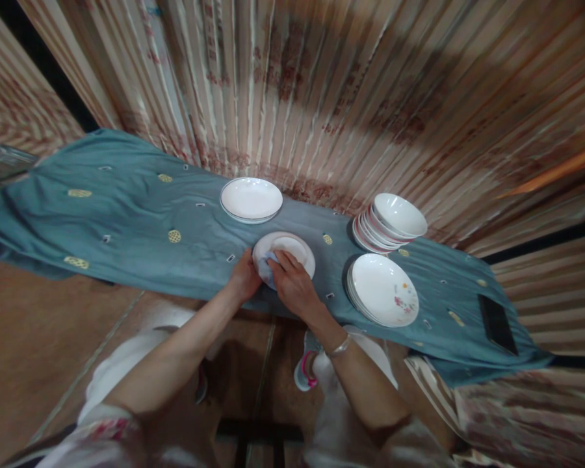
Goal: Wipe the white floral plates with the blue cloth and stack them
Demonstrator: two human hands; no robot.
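Note:
A white plate [292,248] lies on the teal cloth [141,221] right in front of me. My left hand [244,276] grips the plate's near left rim, fingers closed on it. My right hand [292,283] presses a pale blue rag [268,268] onto the plate's near side, fingers curled over it; most of the rag is hidden beneath the hand. A silver bangle sits on my right wrist.
A white plate stack [251,199] sits just behind. A tilted stack of bowls [389,223] and a stack of flowered plates [383,290] stand to the right. A dark phone [497,323] lies at the cloth's right end. Striped curtains hang behind.

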